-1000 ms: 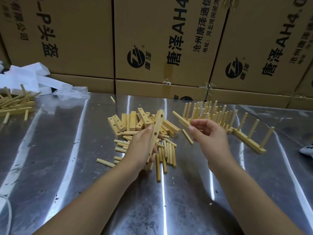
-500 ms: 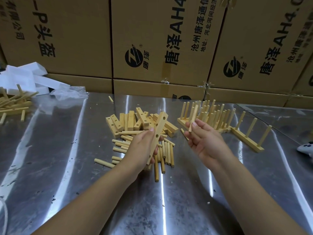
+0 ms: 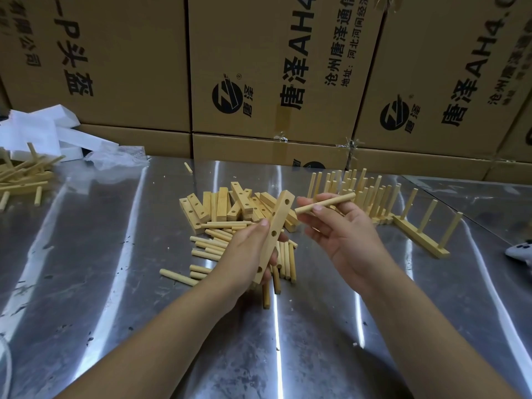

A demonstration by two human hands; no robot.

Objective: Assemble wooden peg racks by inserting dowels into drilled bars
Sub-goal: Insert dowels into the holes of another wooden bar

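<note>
My left hand (image 3: 247, 254) grips a drilled wooden bar (image 3: 275, 228), held tilted above the table with three holes facing me. My right hand (image 3: 342, 231) pinches a single dowel (image 3: 325, 203) almost level, its left end close to the bar's top hole but apart from it. Under my hands lie several loose dowels (image 3: 213, 249) and a heap of drilled bars (image 3: 227, 205). Finished peg racks (image 3: 371, 197) stand to the right, one of them (image 3: 423, 234) set apart nearer me.
A shiny metal table (image 3: 95, 254) carries everything. Cardboard boxes (image 3: 259, 67) form a wall at the back. White foam pieces (image 3: 43, 131) and clear plastic lie at the back left, beside another pile of racks (image 3: 20, 177). A white object (image 3: 521, 251) sits at the right edge.
My right hand has turned the dowel from pointing up to lying nearly level and brought its end toward the bar's top hole. The left hand keeps the bar almost still.
</note>
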